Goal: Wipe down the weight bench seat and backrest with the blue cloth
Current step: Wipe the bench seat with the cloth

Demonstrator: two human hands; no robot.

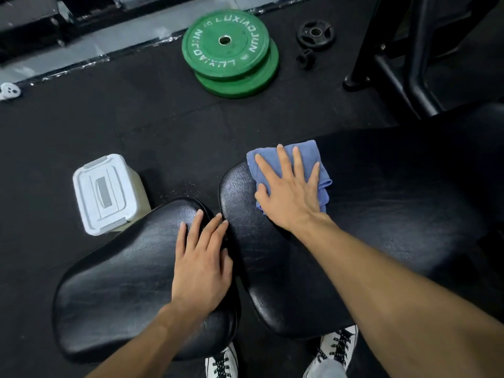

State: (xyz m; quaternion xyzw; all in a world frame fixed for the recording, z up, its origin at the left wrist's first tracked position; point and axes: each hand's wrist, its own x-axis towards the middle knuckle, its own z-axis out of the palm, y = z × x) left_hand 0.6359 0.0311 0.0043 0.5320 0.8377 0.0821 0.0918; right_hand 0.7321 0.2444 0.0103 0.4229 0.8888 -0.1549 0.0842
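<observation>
Blue cloth point(313, 166) folded into a soft pad, lying on the backrest point(381, 214) near its rounded end, close to the gap by the seat point(122, 282). Probably light and limp, likely to bunch or slide on slick black vinyl (best pinned flat under a spread palm rather than pinched at a corner). Right hand point(291, 192) laid palm-down over cloth, fingers straight and splayed, pressing rather than curling round it, thumb at the cloth's near-left edge; forearm reaching in from lower right. Left hand point(201, 257) flat on the seat's far right edge, fingers straight, holding nothing, apparently bracing. Green plates point(229, 47) and a white lidded box point(106, 195) on the floor beyond.
</observation>
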